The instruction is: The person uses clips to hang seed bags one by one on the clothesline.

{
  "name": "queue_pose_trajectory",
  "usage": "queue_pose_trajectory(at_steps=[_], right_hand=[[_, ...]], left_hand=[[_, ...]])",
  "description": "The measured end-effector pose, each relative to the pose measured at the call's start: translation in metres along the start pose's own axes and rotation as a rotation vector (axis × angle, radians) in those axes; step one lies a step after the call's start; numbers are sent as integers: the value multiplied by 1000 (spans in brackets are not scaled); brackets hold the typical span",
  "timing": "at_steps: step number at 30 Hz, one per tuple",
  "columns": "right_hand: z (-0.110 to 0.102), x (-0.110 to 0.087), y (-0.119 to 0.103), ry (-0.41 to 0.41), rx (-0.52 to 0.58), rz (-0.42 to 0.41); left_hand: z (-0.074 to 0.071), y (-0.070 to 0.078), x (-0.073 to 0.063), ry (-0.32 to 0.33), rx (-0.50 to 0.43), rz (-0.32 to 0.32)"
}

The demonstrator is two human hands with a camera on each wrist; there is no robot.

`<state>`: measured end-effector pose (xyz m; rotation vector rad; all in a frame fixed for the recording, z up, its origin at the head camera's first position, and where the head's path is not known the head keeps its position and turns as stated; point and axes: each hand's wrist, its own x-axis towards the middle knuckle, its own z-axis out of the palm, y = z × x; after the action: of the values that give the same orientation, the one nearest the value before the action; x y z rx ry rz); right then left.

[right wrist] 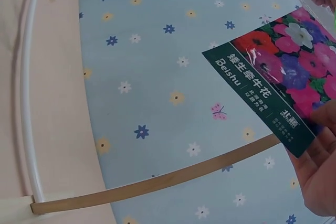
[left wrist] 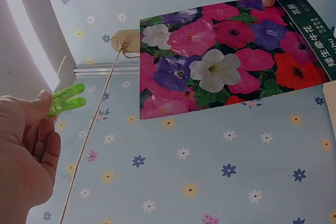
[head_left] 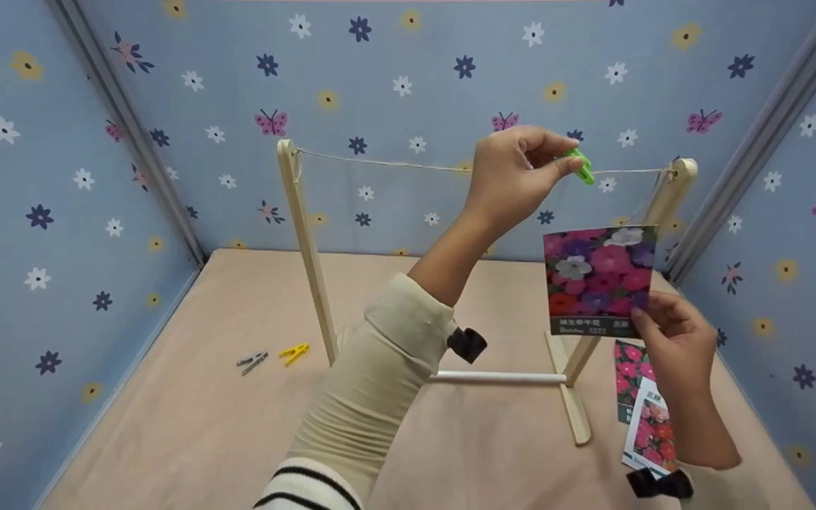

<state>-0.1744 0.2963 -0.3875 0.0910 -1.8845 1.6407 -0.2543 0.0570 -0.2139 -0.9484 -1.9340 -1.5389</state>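
Observation:
My left hand (head_left: 518, 173) pinches a green clothespin (head_left: 582, 167) between thumb and fingers, close to the string (head_left: 408, 165) near its right end. In the left wrist view the clothespin (left wrist: 67, 99) points toward the string, apart from it. Lower on the right, my right hand (head_left: 678, 340) holds a flower seed packet (head_left: 599, 276) by its lower right edge, thumb on the front. The packet shows pink, purple, red and white blooms above a dark label strip. It is upright, with its top edge below the string.
The string spans two posts of a wooden frame (head_left: 309, 255) with a white crossbar (head_left: 500, 377). A grey clothespin (head_left: 253, 361) and a yellow clothespin (head_left: 295, 353) lie on the table (head_left: 238, 439) at left. Two more seed packets (head_left: 652, 432) overlap beneath my right forearm.

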Motion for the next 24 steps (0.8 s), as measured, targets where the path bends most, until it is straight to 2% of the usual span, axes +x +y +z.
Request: queue_pose_trajectory(at_steps=[5,12,18,24], right_hand=[[6,3,-2,28,12,-21],[13,6,-5,61,-86,-26],[17,8,-10,93,-137,-14],[19,13,-14,113,-127,-27]], left_hand=[[4,-3,7,-23,60,12],[5,5,18,-167,192,-100],[13,11,21,-239,221,-117],[21,12,20,-266,273,-116]])
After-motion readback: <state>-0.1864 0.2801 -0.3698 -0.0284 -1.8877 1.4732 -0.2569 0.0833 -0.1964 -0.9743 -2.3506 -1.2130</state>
